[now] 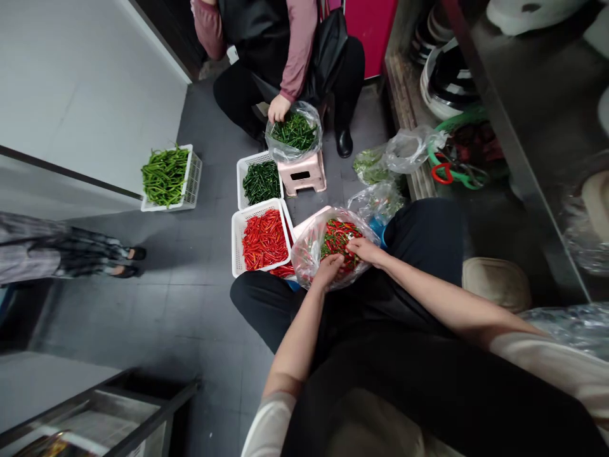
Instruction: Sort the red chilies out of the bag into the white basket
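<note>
Between my knees a clear plastic bag [307, 254] stands open, full of red chillies with green stems [339, 236]. My left hand [329, 269] is at the near left part of the bag's mouth, its fingers closed over the chillies; what they hold is too small to make out. At the right side of the same pile, my right hand [364, 249] has thumb and fingers pinched together, and what lies between them is unclear. A white basket [235, 251] of red chillies [264, 238] sits on the floor to the left of the bag.
Across from me a seated person reaches into a bag of green chillies [295, 131] on a pink stool [302, 174]. Beyond are baskets of dark green [261, 182] and light green chillies [164, 176]. Another person's legs show at left; shelves [528, 127] stand right.
</note>
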`<state>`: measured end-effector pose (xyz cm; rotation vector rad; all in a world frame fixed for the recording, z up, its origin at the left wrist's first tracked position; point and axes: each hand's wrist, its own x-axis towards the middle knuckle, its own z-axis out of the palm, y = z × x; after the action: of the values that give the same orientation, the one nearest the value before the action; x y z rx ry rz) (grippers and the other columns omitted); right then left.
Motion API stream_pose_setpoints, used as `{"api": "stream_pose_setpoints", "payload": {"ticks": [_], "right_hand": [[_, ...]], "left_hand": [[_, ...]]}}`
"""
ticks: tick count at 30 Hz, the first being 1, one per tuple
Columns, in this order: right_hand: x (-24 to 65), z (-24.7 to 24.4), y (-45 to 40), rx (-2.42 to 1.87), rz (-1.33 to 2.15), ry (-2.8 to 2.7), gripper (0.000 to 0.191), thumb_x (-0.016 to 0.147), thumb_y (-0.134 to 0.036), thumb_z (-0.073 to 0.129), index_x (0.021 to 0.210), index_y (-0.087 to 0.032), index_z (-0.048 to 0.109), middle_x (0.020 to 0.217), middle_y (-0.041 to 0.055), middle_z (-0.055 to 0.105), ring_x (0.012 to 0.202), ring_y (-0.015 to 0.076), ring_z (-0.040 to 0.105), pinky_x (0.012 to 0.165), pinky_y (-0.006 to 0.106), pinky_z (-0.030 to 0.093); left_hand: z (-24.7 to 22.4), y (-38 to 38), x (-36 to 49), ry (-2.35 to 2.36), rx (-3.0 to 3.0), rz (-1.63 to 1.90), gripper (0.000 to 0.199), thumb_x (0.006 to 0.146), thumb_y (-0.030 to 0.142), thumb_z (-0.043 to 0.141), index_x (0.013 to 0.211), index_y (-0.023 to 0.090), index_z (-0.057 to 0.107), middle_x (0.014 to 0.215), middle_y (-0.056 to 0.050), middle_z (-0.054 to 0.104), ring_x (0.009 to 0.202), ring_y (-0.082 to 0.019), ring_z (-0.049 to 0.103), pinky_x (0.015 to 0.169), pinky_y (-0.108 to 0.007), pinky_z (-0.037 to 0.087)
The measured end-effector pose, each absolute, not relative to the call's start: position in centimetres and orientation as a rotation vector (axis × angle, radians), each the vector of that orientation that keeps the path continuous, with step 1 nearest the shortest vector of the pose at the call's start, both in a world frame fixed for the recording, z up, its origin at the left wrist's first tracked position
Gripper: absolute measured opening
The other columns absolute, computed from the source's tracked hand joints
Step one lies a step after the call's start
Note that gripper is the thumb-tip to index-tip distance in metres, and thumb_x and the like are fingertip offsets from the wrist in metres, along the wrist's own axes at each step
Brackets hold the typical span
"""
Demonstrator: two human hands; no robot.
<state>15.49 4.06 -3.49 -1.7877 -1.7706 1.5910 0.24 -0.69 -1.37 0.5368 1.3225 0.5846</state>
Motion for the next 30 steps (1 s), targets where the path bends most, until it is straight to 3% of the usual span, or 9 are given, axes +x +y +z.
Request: {"api": "stream_pose_setpoints", "payload": {"ticks": [3, 7, 10, 13, 16, 19, 23, 26, 30], "right_hand": [[15.4, -3.2, 3.4, -1.545, 1.683, -1.498, 0.023, 0.083, -0.035, 0.044, 0.067, -0.018, 0.047, 0.055, -0.0032, 0.047, 0.048, 0.0109, 0.045, 0.047, 0.021, 0.036], [15.0, -3.0, 2.7, -1.522, 1.557, -1.471, 0.026, 0.079, -0.042, 0.050, 0.077, -0.017, 0.054, 0.061, -0.0020, 0.054, 0.052, 0.0119, 0.049, 0.051, 0.022, 0.038], [14.4, -3.0, 1.5, -1.610, 1.404, -1.752, 0.027, 0.077, -0.043, 0.058, 0.071, -0.017, 0.055, 0.062, -0.0011, 0.057, 0.056, 0.0130, 0.051, 0.054, 0.022, 0.036], [13.5, -2.6, 0.1, -1.499, 1.247, -2.159, 0.021, 0.084, -0.032, 0.052, 0.074, -0.016, 0.060, 0.072, 0.0025, 0.063, 0.065, 0.0145, 0.055, 0.059, 0.023, 0.036], [12.9, -1.7, -0.5, -1.321, 1.120, -2.428, 0.027, 0.091, -0.024, 0.040, 0.083, -0.015, 0.063, 0.081, 0.0076, 0.065, 0.073, 0.0162, 0.058, 0.064, 0.024, 0.036], [12.9, -0.8, 0.1, -1.273, 1.096, -2.599, 0.032, 0.091, -0.027, 0.038, 0.080, -0.015, 0.066, 0.079, 0.0100, 0.066, 0.072, 0.0189, 0.059, 0.062, 0.025, 0.036], [13.0, -0.9, 1.7, -1.620, 1.462, -2.346, 0.027, 0.079, -0.031, 0.052, 0.057, -0.018, 0.061, 0.059, 0.0055, 0.059, 0.057, 0.0169, 0.053, 0.051, 0.025, 0.031], [12.9, -1.3, 2.3, -1.560, 1.812, -2.032, 0.028, 0.074, -0.029, 0.050, 0.047, -0.018, 0.048, 0.045, 0.0001, 0.044, 0.044, 0.0119, 0.038, 0.044, 0.024, 0.026], [13.2, -0.1, 2.0, -1.203, 2.056, -1.556, 0.030, 0.078, -0.036, 0.042, 0.053, -0.018, 0.040, 0.047, -0.0034, 0.036, 0.042, 0.0091, 0.029, 0.041, 0.022, 0.023]], "left_hand": [[-1.2, 0.0, 1.2, 1.205, 0.407, 0.574, 0.032, 0.065, 0.037, 0.076, 0.084, 0.015, 0.062, 0.072, -0.004, 0.064, 0.057, -0.008, 0.057, 0.054, -0.018, 0.044], [-0.9, 0.1, 1.1, 1.220, 0.372, 0.757, 0.029, 0.062, 0.023, 0.078, 0.084, 0.014, 0.061, 0.074, -0.003, 0.066, 0.064, -0.009, 0.061, 0.060, -0.017, 0.046], [-0.7, -0.4, 0.4, 1.225, 0.181, 0.889, 0.026, 0.067, 0.026, 0.075, 0.085, 0.016, 0.059, 0.087, -0.003, 0.068, 0.067, -0.009, 0.061, 0.060, -0.017, 0.045], [-0.7, -1.1, 0.1, 1.167, 0.032, 0.943, 0.025, 0.069, 0.029, 0.072, 0.085, 0.016, 0.058, 0.097, -0.004, 0.067, 0.064, -0.008, 0.060, 0.058, -0.018, 0.045], [-0.8, -1.8, 0.0, 1.228, 0.035, 1.010, 0.024, 0.068, 0.029, 0.073, 0.082, 0.015, 0.059, 0.088, -0.004, 0.068, 0.061, -0.008, 0.059, 0.056, -0.018, 0.043], [-1.0, -2.5, -0.1, 1.419, 0.308, 1.081, 0.020, 0.063, 0.023, 0.076, 0.069, 0.015, 0.058, 0.072, -0.002, 0.066, 0.060, -0.010, 0.058, 0.058, -0.019, 0.043], [-0.7, -3.2, -0.3, 1.545, 0.746, 1.058, 0.015, 0.060, 0.015, 0.076, 0.066, 0.020, 0.063, 0.082, -0.002, 0.066, 0.082, -0.016, 0.060, 0.070, -0.022, 0.047], [-0.4, -3.0, -0.5, 1.534, 0.797, 1.062, 0.014, 0.062, 0.014, 0.074, 0.069, 0.022, 0.065, 0.089, -0.003, 0.066, 0.092, -0.017, 0.058, 0.073, -0.022, 0.047], [-0.5, -2.2, -1.0, 1.428, 0.383, 1.123, 0.015, 0.067, 0.022, 0.072, 0.069, 0.018, 0.058, 0.076, 0.000, 0.064, 0.074, -0.012, 0.060, 0.061, -0.018, 0.046]]}}
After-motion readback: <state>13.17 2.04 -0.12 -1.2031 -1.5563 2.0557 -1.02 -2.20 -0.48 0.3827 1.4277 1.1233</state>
